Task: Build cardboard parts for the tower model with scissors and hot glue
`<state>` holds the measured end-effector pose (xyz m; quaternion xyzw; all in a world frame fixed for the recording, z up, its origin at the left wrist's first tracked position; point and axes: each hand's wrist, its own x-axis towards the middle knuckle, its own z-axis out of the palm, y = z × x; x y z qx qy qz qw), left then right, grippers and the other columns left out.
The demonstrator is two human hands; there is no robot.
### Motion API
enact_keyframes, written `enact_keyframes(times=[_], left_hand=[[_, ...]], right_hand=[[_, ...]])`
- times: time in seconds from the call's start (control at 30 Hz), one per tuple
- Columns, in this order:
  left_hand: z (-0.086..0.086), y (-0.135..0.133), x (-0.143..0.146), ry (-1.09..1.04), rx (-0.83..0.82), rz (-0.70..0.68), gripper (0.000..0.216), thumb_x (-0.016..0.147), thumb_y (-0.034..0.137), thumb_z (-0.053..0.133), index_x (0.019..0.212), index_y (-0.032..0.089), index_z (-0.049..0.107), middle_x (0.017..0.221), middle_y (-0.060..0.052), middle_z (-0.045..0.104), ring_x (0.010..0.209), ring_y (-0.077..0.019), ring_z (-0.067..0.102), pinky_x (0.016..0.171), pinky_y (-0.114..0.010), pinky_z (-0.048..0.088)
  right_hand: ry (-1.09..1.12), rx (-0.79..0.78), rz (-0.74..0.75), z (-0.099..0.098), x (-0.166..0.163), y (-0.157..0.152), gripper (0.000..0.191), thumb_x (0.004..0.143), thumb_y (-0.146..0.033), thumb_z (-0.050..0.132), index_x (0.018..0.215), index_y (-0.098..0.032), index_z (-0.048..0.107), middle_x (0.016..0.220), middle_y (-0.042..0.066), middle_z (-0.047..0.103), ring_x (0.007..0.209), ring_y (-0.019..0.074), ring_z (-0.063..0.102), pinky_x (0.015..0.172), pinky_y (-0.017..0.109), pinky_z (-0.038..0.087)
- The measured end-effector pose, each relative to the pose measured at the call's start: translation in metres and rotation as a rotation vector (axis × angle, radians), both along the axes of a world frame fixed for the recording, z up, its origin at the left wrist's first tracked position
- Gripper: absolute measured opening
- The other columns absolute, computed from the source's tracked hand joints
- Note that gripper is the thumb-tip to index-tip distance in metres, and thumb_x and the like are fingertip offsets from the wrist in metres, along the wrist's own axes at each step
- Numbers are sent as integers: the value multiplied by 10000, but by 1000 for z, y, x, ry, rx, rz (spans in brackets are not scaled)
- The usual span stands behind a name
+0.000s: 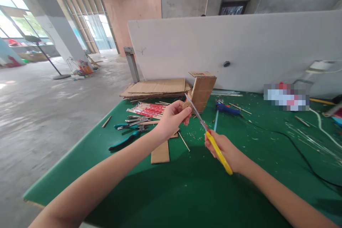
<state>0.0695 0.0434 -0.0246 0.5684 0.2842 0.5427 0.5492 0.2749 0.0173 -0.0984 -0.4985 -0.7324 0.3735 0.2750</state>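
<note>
Two bare forearms reach out over the green table. Ahead of them the left hand has thumb and fingers pinched tight on a small cardboard piece, held up in the air above a cardboard strip. The right hand is wrapped around the yellow handles of the scissors, whose blades meet the piece's edge (how far apart they stand is unclear). The work looks to be at the cutting step. Closing the blades cleanly would call for a firm pinch, fingertips kept off the blade line. Teal-handled pliers, a blue glue gun and a folded cardboard box lie beyond.
</note>
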Motion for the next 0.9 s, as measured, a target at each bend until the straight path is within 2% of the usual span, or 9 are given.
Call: enact_keyframes(times=[0.17,0.33,0.5,0.67,0.9], left_hand=[[2,-1,-1,19,-3,-13,238,779,288,642,699,161,457,572,49,535,471,-38,487,489,-196,355],[3,-2,-1,13,-16,-11,245,778,287,644,692,162,452,566,52,532,465,-36,485,482,-194,351],[3,-2,0,-16,-39,-17,262,765,286,661,681,162,446,571,51,533,460,-34,480,474,-191,352],[-2,-2,4,-87,-72,22,233,757,301,672,738,156,492,598,47,543,463,-39,488,464,-189,357],[0,-3,2,-9,-29,60,290,793,306,641,646,155,442,566,36,540,471,-40,485,470,-187,351]], right_hand=[[-76,62,17,4,3,-3,366,856,-580,431,772,-226,477,612,-8,540,505,145,507,475,266,408],[-98,83,-21,-2,3,-1,364,847,-578,451,763,-225,485,600,-3,545,495,148,521,462,268,410],[-43,51,-34,-4,4,0,368,826,-595,478,761,-233,475,570,-12,517,477,153,518,451,275,415],[-19,31,-27,2,3,-3,369,822,-599,491,772,-235,467,586,-10,515,485,152,513,452,278,416],[50,-37,30,11,-2,-7,383,827,-608,478,791,-228,447,678,-7,515,561,134,498,472,250,399]])
